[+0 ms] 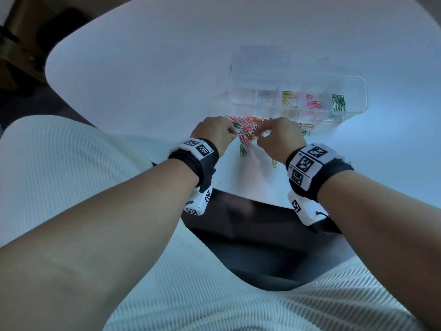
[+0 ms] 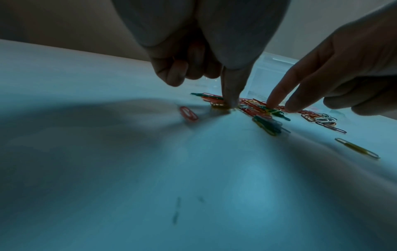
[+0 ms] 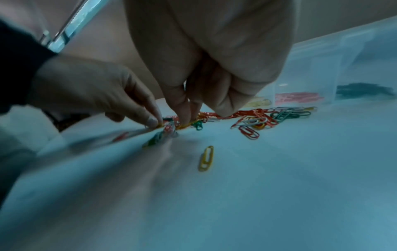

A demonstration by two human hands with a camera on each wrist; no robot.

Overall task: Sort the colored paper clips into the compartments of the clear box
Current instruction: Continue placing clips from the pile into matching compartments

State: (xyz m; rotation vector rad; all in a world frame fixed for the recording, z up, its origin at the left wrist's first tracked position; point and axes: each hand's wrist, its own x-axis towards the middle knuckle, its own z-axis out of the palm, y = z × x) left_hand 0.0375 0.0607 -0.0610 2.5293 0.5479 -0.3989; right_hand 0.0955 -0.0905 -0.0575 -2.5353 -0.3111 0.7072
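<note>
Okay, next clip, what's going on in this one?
A person is sorting colored paper clips at a white table. Both hands work the loose pile of clips near the table's front edge: the left hand presses a fingertip onto a clip at the pile's edge, and the right hand pokes extended fingers into the middle. The clear box behind the pile already holds yellow, pink and green clips in separate compartments. A lone yellow clip lies nearer the person.

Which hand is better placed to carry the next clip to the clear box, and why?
Probably the right hand: the clear box lies on its side of the clip pile, while the left hand works the pile's far edge.
</note>
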